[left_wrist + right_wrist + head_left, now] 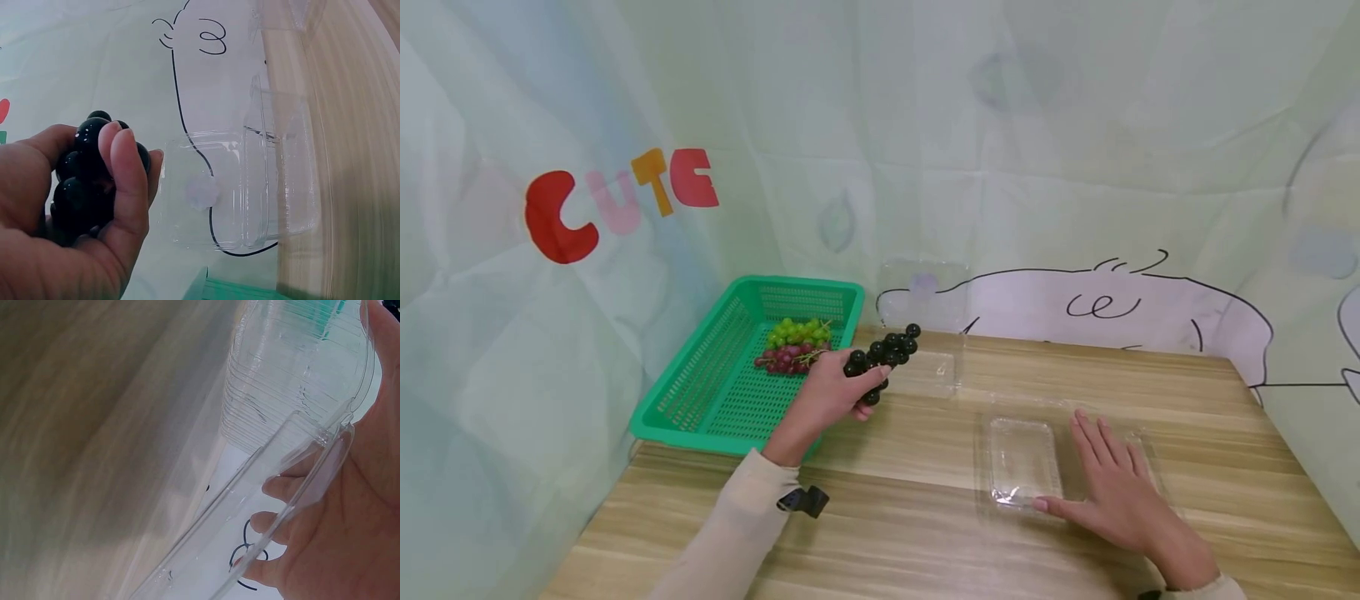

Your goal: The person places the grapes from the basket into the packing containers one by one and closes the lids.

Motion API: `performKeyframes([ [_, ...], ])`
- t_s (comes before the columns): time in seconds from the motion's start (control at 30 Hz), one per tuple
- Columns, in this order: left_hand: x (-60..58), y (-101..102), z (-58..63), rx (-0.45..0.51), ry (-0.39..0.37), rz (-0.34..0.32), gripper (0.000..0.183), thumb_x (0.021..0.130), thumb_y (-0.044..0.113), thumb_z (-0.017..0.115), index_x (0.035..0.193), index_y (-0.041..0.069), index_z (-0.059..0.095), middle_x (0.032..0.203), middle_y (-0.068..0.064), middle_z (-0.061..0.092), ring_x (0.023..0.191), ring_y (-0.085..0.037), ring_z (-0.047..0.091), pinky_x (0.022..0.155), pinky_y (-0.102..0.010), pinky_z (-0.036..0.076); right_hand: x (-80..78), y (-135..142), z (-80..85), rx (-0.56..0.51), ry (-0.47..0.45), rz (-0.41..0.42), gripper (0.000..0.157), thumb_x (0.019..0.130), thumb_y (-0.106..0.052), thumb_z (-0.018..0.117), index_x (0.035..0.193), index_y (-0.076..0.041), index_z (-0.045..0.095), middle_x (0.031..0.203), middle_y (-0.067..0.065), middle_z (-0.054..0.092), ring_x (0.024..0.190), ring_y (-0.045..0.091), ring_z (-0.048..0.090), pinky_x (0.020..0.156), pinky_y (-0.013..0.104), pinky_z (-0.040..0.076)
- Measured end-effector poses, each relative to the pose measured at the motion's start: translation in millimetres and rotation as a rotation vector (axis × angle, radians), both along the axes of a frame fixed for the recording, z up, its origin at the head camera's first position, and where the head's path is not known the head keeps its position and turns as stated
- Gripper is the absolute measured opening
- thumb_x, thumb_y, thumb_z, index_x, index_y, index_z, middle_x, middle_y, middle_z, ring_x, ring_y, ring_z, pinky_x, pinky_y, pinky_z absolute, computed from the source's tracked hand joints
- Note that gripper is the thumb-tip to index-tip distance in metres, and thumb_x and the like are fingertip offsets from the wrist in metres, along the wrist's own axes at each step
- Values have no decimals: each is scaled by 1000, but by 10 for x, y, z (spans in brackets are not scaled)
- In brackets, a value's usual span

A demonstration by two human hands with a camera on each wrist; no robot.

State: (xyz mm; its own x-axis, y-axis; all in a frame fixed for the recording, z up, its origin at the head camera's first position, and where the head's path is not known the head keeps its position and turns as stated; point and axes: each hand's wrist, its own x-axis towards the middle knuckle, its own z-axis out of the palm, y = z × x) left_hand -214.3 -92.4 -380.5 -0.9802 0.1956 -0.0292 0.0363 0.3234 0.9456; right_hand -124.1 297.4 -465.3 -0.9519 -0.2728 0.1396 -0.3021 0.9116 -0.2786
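My left hand (829, 387) grips a bunch of black grapes (891, 348) above the table, just right of the green basket. In the left wrist view, curled fingers wrap round the dark, glossy grapes (81, 200). At the right, an opened clear plastic clamshell box (1024, 458) lies on the table. My right hand (1116, 492) spreads over its right half, fingers fairly straight and thumb near the box's middle. The right wrist view has the palm (356, 531) against the clear plastic (294, 381), with fingers visible through it.
The green basket (700, 440) at the left holds green grapes (797, 332) and red grapes (786, 358). Another opened clear box (928, 375) stands at the table's back edge, its lid upright near the printed backdrop. A cloth wall borders the left side.
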Motion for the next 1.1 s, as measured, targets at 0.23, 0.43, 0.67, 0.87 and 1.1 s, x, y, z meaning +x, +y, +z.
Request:
performKeyframes([
  [0.23,3,74,9,-31,18,-2,29,96,30,71,105,4,63,72,-11,67,57,-23,69,56,-34,60,-8,-1,13,4,6,5,123,79,-72,70,161,0,12,166,22,20,151,49,16,110,77,17],
  [0.43,3,141,9,-39,23,-24,30,95,28,72,105,2,62,73,-11,67,59,-27,70,56,-34,60,-4,5,18,8,7,7,123,80,-72,70,161,0,12,166,22,20,150,49,16,109,78,17],
  [0.67,-17,219,-24,-45,29,-45,27,96,27,72,106,3,64,73,-11,68,58,-26,69,56,-36,61,-7,-8,20,-2,-7,-1,123,79,-73,69,161,-1,12,166,22,20,152,48,14,110,78,17],
  [0.87,-33,269,-61,-27,38,-66,27,95,24,72,111,4,65,75,-11,66,57,-24,68,55,-37,60,-14,-1,6,5,-3,-1,123,79,-72,69,162,-2,11,166,21,19,151,48,15,110,78,17],
  [1.1,-38,314,-85,-30,57,-96,31,95,26,73,113,4,63,74,-10,66,57,-25,67,54,-36,59,-5,-2,-4,1,7,1,123,79,-73,70,161,-1,11,166,22,20,151,49,16,110,77,18],
])
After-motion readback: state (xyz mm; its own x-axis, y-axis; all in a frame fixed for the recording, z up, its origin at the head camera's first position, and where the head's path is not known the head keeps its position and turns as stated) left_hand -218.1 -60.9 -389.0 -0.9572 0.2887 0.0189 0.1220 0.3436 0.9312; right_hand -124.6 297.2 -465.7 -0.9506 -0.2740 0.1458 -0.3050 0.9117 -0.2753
